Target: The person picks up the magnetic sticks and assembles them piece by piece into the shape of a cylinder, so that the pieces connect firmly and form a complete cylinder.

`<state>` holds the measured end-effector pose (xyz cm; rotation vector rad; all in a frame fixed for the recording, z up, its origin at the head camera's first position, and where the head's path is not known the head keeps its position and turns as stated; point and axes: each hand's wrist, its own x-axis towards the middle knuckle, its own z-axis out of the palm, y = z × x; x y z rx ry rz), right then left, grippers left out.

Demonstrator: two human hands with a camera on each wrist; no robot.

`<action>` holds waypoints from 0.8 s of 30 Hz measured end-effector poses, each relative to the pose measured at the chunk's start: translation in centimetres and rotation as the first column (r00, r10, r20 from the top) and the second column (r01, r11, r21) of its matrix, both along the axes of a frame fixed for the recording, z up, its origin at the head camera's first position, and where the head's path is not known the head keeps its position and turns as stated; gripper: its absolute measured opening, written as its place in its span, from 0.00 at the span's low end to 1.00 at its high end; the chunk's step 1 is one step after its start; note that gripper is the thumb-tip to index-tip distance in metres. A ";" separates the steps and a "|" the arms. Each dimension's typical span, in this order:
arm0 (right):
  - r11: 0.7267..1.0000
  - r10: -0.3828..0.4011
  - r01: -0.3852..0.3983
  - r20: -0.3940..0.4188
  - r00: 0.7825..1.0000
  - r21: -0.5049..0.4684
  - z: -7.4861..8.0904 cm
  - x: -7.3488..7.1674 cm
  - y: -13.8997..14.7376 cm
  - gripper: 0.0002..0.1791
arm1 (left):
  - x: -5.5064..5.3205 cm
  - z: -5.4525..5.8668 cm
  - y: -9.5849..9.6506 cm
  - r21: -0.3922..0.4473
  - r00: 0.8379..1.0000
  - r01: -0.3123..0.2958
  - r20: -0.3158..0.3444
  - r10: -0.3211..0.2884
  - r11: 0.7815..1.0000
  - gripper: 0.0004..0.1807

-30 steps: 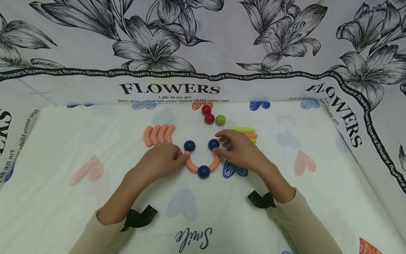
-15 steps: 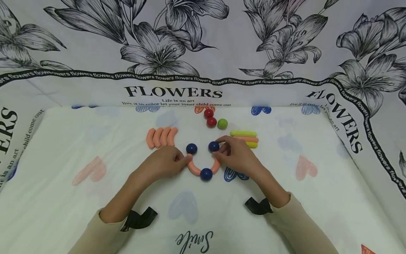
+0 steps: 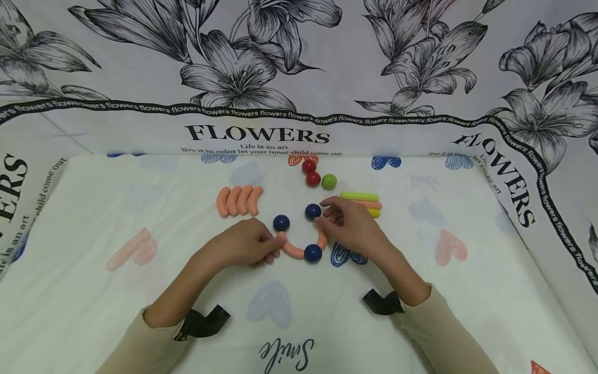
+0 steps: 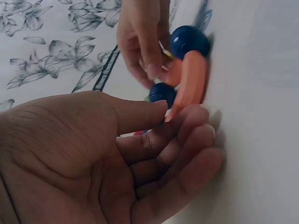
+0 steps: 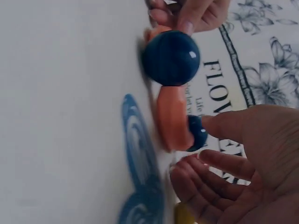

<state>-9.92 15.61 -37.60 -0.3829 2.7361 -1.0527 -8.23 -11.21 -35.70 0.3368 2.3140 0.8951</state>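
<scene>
Lower ball (image 3: 313, 253) has shifted toward the right edge of the cloth (image 3: 327, 306) since the earlier view; left ball (image 3: 281, 223) sits slightly nearer the person, right ball (image 3: 313, 212) slightly farther. Left arc (image 3: 293, 252) and right arc (image 3: 323, 239) link the three balls in an open curve near the visible middle of the cloth. Key relation: left ball and right ball stand apart, the gap between them facing the far edge and leaning toward the far left corner. Left hand (image 3: 243, 241) pinches the far end of left arc, by thumb and forefinger, its other fingers loosely curved. Right hand (image 3: 353, 222), nearer to right ball, appears to pinch it beside the end of right arc. Hands are apart, one at each flank; firmness of grip cannot be judged. Outward, toward the far edge: four arcs (image 3: 243, 201) in a row at left; two red balls (image 3: 313, 179) and a green ball (image 3: 329, 182) centrally; sticks (image 3: 359, 197) beyond right hand, partly covered.
</scene>
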 end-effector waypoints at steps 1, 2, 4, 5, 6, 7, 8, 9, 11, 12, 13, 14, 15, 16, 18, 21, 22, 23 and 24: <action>1.000 0.005 -0.005 -0.013 1.000 0.007 0.3 0.2 0.0 0.22 | -0.1 0.2 -0.3 -0.014 1.000 -0.002 -0.025 0.002 1.000 0.25; 1.000 0.012 -0.012 -0.023 1.000 0.008 0.7 0.5 0.0 0.21 | -0.2 0.4 -0.7 -0.025 0.999 -0.007 -0.052 0.005 1.000 0.25; 0.999 0.042 -0.042 -0.046 0.998 0.000 1.2 1.4 0.1 0.18 | -0.4 1.0 -1.6 -0.041 0.993 -0.033 -0.116 0.028 0.999 0.23; 0.998 0.060 -0.060 -0.055 0.997 -0.007 1.5 2.0 0.0 0.16 | -0.6 1.4 -2.0 -0.052 0.988 -0.058 -0.147 0.050 0.997 0.21; 0.997 0.080 -0.081 -0.063 0.995 -0.010 1.6 2.6 -0.1 0.15 | -0.7 1.8 -2.5 -0.061 0.983 -0.089 -0.169 0.077 0.994 0.20; 0.995 0.102 -0.103 -0.062 0.993 -0.009 1.7 3.1 -0.2 0.14 | -0.9 2.2 -2.8 -0.072 0.975 -0.119 -0.197 0.103 0.990 0.19; 0.993 0.117 -0.118 -0.059 0.991 0.001 1.7 3.7 -0.3 0.14 | -1.2 2.5 -3.2 -0.084 0.967 -0.150 -0.218 0.128 0.985 0.18; 0.992 0.128 -0.127 -0.059 0.990 0.017 1.6 4.1 -0.5 0.15 | -1.4 2.9 -3.4 -0.098 0.959 -0.181 -0.240 0.154 0.979 0.18; 0.990 0.129 -0.125 -0.058 0.990 0.067 1.4 4.7 -0.8 0.18 | -2.1 3.4 -3.4 -0.125 0.942 -0.233 -0.275 0.193 0.964 0.18; 0.988 0.125 -0.120 -0.056 0.991 0.093 1.2 4.9 -0.9 0.19 | -2.4 3.6 -3.2 -0.136 0.935 -0.250 -0.292 0.202 0.959 0.19; 0.987 0.119 -0.113 -0.049 0.992 0.111 1.1 4.9 -1.1 0.19 | -2.8 3.7 -3.1 -0.147 0.928 -0.263 -0.309 0.208 0.954 0.19; 0.986 0.114 -0.107 -0.051 0.992 0.127 1.0 5.0 -1.3 0.20 | -3.2 3.8 -2.8 -0.155 0.923 -0.276 -0.317 0.216 0.949 0.20; 0.985 0.112 -0.104 -0.050 0.992 0.136 0.8 5.0 -1.4 0.20 | -3.5 3.9 -2.6 -0.167 0.917 -0.286 -0.334 0.219 0.943 0.20; 0.984 0.114 -0.105 -0.051 0.992 0.144 0.7 5.1 -1.6 0.21 | -3.8 3.9 -2.3 -0.178 0.909 -0.298 -0.353 0.222 0.938 0.20; 0.983 0.114 -0.105 -0.055 0.992 0.149 0.5 5.2 -1.7 0.21 | -4.3 3.6 -1.6 -0.198 0.896 -0.321 -0.380 0.229 0.926 0.20; 0.981 0.123 -0.110 -0.071 0.990 0.158 0.4 5.4 -1.6 0.21 | -4.5 2.6 -0.5 -0.214 0.872 -0.348 -0.432 0.231 0.913 0.19; 0.981 0.126 -0.112 -0.077 0.989 0.161 0.4 5.4 -1.5 0.20 | -4.4 2.1 -0.2 -0.211 0.861 -0.351 -0.455 0.227 0.912 0.18; 0.980 0.126 -0.112 -0.082 0.989 0.164 0.4 5.4 -1.4 0.20 | -4.3 1.7 0.2 -0.207 0.853 -0.351 -0.474 0.221 0.913 0.17; 0.980 0.126 -0.111 -0.082 0.989 0.166 0.4 5.4 -1.3 0.19 | -4.2 1.4 0.5 -0.201 0.844 -0.350 -0.491 0.215 0.915 0.16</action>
